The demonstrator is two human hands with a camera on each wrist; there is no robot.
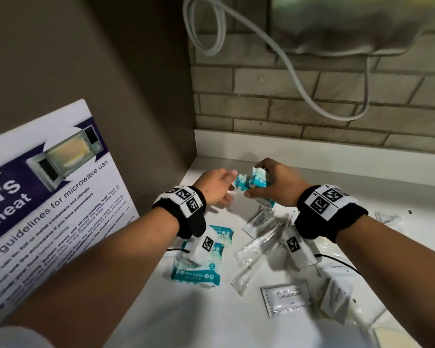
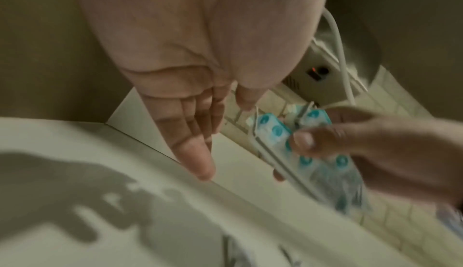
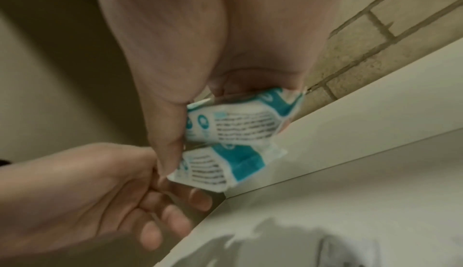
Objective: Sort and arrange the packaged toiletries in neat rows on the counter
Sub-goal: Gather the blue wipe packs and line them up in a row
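Right hand (image 1: 278,183) pinches two teal wipe packs (image 3: 240,136) between thumb and fingers, held above the counter's (image 1: 337,177) far left corner. Left hand (image 1: 215,188) is beside them, fingers loose and straight, holding nothing. More wipes (image 1: 199,262) and sachets (image 1: 285,297) lie scattered nearer. Likely step: gathering wipes; next, lay these down flat, side by side.

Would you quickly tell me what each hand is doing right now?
Left hand: open, fingers straight, holding nothing, beside the packets.
Right hand: grips two teal and white wipe packets above the counter.
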